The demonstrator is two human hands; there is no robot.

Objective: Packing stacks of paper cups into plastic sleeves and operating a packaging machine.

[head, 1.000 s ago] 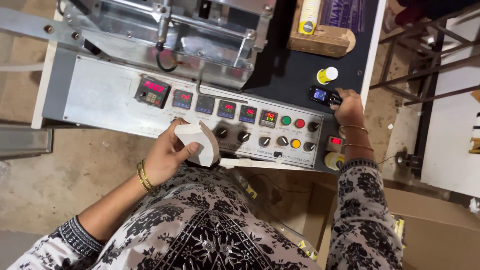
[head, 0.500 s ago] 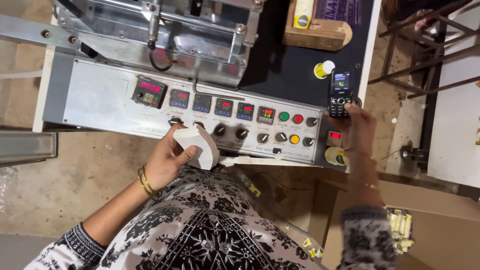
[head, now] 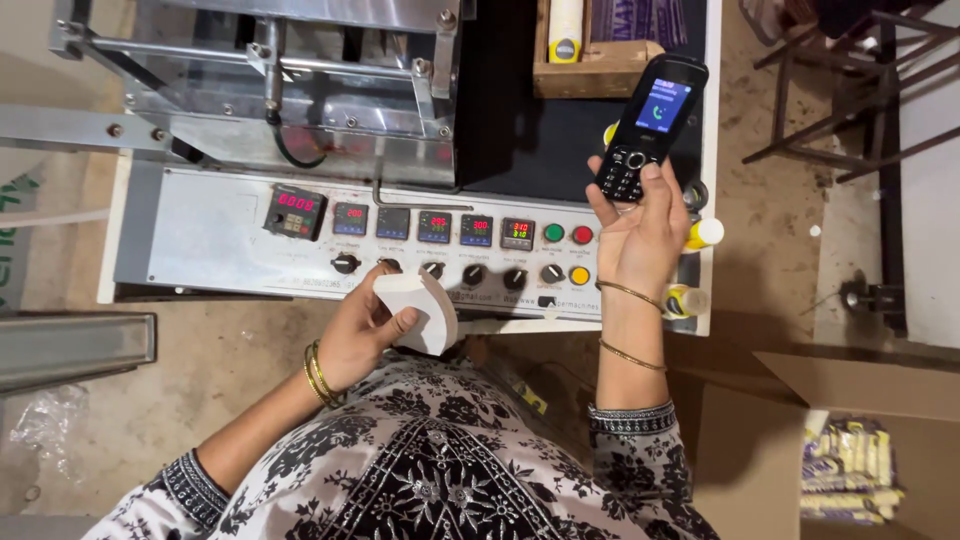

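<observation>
The right hand (head: 640, 225) is clamped around a black keypad phone (head: 648, 128), now lifted off the machine top where it lay a second ago, its small screen lit blue. The left hand (head: 362, 330) stays closed on a stack of white paper pieces (head: 420, 308), matte and curved, just below the control panel (head: 230, 240) with its round knobs.

Single head-worn view, steeply downward, close over the control panel (head: 400, 245) and lap
</observation>
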